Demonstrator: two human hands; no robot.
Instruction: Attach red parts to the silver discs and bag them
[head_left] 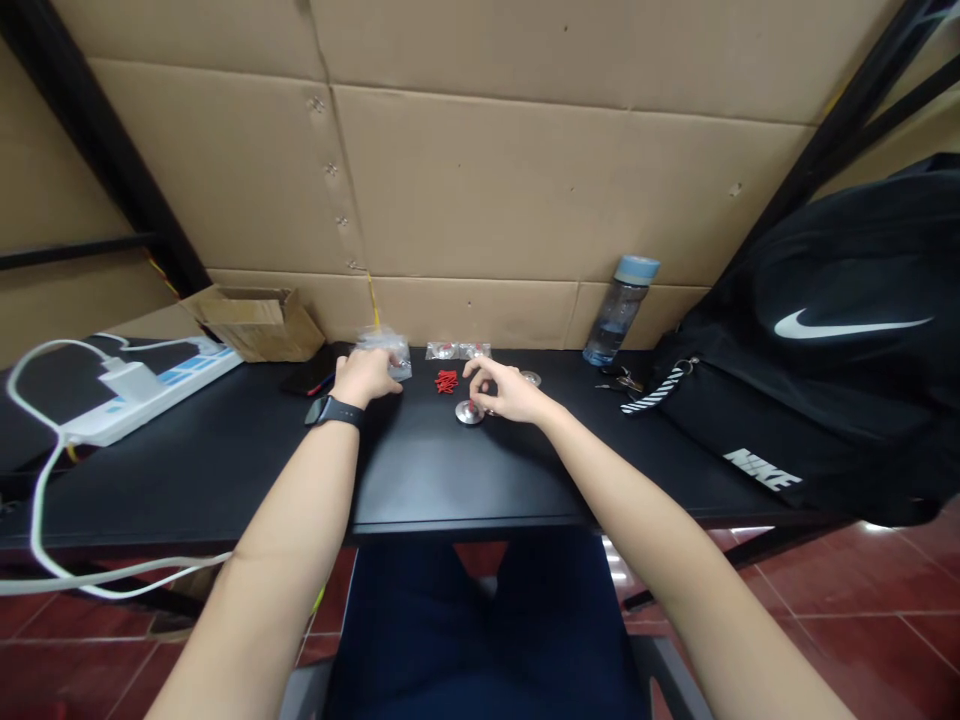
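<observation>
My left hand (pixel 365 377), with a dark watch on the wrist, rests closed on a clear plastic bag (pixel 391 352) at the back of the black desk (pixel 420 470). My right hand (pixel 501 390) is curled over a small round silver metal part (pixel 469 412), fingers pinched around something small and red beside it. A little pile of red pieces (pixel 446 381) lies between my hands. Two small clear packets (pixel 457 351) lie behind the pile, and another silver round part (pixel 531 378) sits just past my right hand.
A blue-capped water bottle (pixel 619 310) stands at the back right, keys with a striped strap (pixel 646 388) beside it. A black Nike bag (pixel 832 350) fills the right. An open cardboard box (pixel 255 322), a white power strip (pixel 150 385) and cables lie left. Cardboard wall behind.
</observation>
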